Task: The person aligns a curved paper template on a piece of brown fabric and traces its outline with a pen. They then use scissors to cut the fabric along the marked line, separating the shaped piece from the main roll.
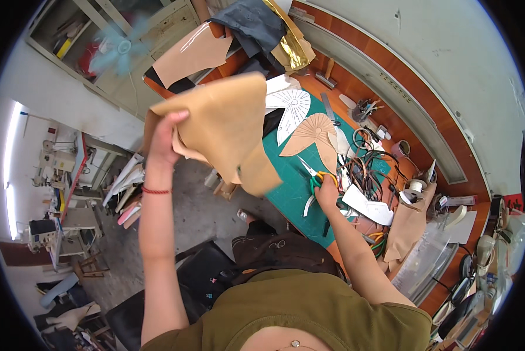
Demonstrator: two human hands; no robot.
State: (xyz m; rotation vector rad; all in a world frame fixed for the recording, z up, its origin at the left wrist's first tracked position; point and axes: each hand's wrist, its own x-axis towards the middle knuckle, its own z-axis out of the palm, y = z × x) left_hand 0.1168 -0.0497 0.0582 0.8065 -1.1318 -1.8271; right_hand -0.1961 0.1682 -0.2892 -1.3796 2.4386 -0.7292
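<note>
A large sheet of tan leather (224, 126) hangs in the air left of the workbench, its edges slightly blurred. My left hand (167, 137) is closed on its left edge, the thumb lying over the front. Low over the green cutting mat (294, 196), my right hand (327, 190) is closed around a pair of scissors (307, 166), the blades pointing away to the upper left. Orange and green show at the handles. Just beyond the blades lies a fan-shaped tan leather piece (315, 133) with radiating lines. A white paper pattern (292, 111) of similar shape is beside it.
Tangled leather strips (379, 158) and white scraps (368, 206) crowd the bench to the right. Farther back stand a pen holder (366, 110) and a tape roll (400, 148). Black and gold material (292, 44) is heaped at the far end. A fan (124, 47) is at the upper left.
</note>
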